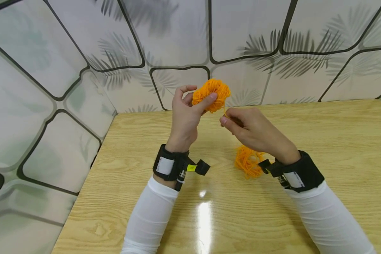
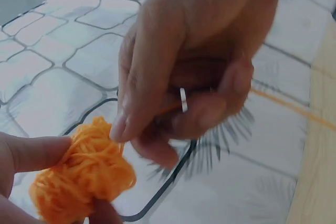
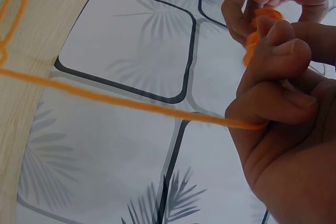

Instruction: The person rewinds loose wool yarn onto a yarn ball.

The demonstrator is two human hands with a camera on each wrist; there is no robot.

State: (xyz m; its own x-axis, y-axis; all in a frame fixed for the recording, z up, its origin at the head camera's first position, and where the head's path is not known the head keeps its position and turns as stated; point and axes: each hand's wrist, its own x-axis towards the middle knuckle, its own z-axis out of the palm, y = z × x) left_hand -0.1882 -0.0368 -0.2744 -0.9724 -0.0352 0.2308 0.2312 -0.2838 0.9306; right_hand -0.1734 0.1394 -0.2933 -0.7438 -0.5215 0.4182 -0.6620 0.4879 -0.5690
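Observation:
In the head view my left hand point(image 1: 185, 116) grips a ball of orange yarn point(image 1: 214, 91), its thumb pressed across the front. Close by on the right, my right hand point(image 1: 254, 128) pinches the yarn strand that runs to the ball. The left wrist view shows the ball point(image 2: 86, 174) between left thumb and fingers, with the right fingertips at its edge. From the right hand's curled fingers, a taut orange strand point(image 3: 131, 107) leads off toward the table in the right wrist view. A loose tangle of orange yarn point(image 1: 248, 162) lies on the table below the right hand.
The light wooden table point(image 1: 130, 197) stretches under both arms. Behind and to the left stand walls point(image 1: 177, 38) with a leaf and dark-line pattern. Each wrist carries a black strap point(image 1: 171, 165) with a small camera.

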